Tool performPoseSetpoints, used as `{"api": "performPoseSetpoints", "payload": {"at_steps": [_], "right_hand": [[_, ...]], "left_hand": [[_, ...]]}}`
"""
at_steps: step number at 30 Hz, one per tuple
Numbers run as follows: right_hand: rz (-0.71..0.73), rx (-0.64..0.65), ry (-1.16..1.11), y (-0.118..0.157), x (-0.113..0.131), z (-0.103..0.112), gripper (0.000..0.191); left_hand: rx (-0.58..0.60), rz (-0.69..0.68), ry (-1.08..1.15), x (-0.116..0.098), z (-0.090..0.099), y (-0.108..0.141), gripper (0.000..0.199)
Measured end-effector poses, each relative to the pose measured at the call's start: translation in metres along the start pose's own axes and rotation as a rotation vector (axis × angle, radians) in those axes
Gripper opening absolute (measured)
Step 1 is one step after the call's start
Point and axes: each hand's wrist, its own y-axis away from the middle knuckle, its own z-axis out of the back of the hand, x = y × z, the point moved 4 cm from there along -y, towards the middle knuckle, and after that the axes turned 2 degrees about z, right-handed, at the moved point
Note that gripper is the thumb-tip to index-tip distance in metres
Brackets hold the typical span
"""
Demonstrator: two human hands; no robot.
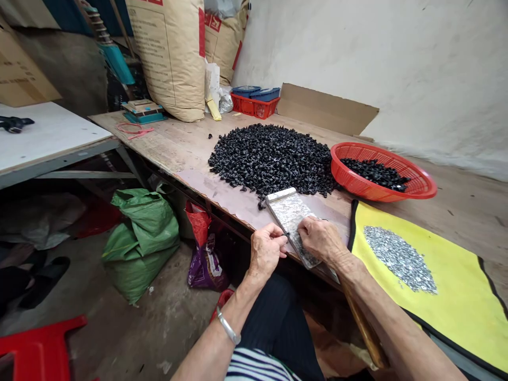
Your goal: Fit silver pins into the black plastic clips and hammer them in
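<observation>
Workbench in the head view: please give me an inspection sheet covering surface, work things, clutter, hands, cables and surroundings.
Surface: wooden table, thin purplish sheet along its front edge.
Work things: pile of small black parts; pale worn block; red basket holding more black parts; yellow cloth bearing small silver pieces.
Clutter: pink string at the left; paper sacks and red crate at the back.
Hands: left hand at the block's left edge, fingers bunched, anything held unclear; right hand on the block.
Cables: nothing seen.
Surroundings: white wall behind; green sack on the floor; white table at the left.
</observation>
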Motion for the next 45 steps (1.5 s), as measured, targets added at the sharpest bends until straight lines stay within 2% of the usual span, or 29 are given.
{"api": "performPoseSetpoints", "payload": {"at_steps": [7, 12, 19, 26, 28, 34, 41, 45], "right_hand": [[-0.059, -0.065, -0.474, 0.021, 0.007, 0.016, 0.018], [-0.070, -0.103, -0.702, 0.032, 0.007, 0.015, 0.013], [-0.158, -0.071, -0.936, 0.035, 0.001, 0.011, 0.009], [-0.296, 0.079, -1.308, 0.038, 0.001, 0.009, 0.013], [-0.328, 0.089, -1.386, 0.041, 0.003, 0.008, 0.013], [-0.426, 0.002, -1.500, 0.050, 0.007, 0.006, 0.015], [-0.492, -0.060, -1.521, 0.052, 0.000, 0.000, 0.019], [-0.491, -0.069, -1.513, 0.054, 0.000, 0.002, 0.020]], "left_hand": [[0.007, -0.034, 0.009, -0.006, -0.001, 0.009, 0.005], [0.027, -0.050, 0.025, -0.009, -0.009, 0.019, 0.006], [0.037, -0.046, 0.058, -0.010, -0.014, 0.024, 0.007], [0.105, -0.047, 0.111, -0.009, -0.017, 0.029, 0.004], [0.127, -0.040, 0.152, -0.009, -0.017, 0.030, 0.004], [0.167, -0.031, 0.235, -0.006, -0.015, 0.031, 0.005], [0.116, 0.006, 0.113, -0.005, -0.014, 0.028, 0.006], [0.148, 0.007, 0.153, -0.007, -0.016, 0.027, 0.008]]}}
